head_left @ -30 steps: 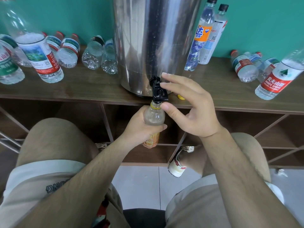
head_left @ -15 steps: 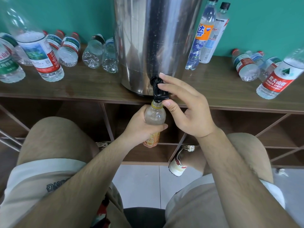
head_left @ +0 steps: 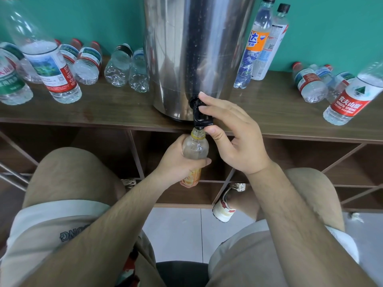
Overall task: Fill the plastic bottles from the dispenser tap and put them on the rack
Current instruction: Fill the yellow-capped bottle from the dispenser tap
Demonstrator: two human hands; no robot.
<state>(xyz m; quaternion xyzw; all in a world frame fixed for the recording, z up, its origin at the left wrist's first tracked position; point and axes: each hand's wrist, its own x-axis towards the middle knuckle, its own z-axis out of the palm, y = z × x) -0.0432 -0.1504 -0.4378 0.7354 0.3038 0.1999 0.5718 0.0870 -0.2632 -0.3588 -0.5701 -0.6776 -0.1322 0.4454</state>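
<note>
Seated before the wooden rack (head_left: 99,116), you hold a small orange-labelled bottle (head_left: 195,148) upright under the black tap (head_left: 200,116) of a stainless-steel dispenser (head_left: 196,48), its open mouth just beneath the spout. Your left hand (head_left: 177,160) grips the bottle's body, fingers and thumb curled tight round it. The bottle hangs in front of the rack's near edge, above the open compartments. Your right hand (head_left: 236,139) pinches the tap: the forefinger lies over the top of the lever, the thumb presses up under its near end, and the remaining fingers fan loosely apart to the right. Whether water is running cannot be told. The dispenser stands mid-rack against a teal wall (head_left: 331,27). To its left, a tall red-and-white-labelled bottle (head_left: 48,67) stands at the near side with a green-labelled bottle (head_left: 11,79) beside it, and several clear bottles (head_left: 122,67) lie on their sides farther back. To its right, a Fanta bottle (head_left: 251,48) and a white-labelled bottle (head_left: 272,42) stand touching against the wall. At the far right a Nongfu Spring bottle (head_left: 352,96) stands near the rack's edge, with smaller bottles (head_left: 309,84) lying behind it. Your knees in khaki shorts (head_left: 68,172) frame the scene, one sneaker (head_left: 224,208) on the tiled floor (head_left: 176,230).
</note>
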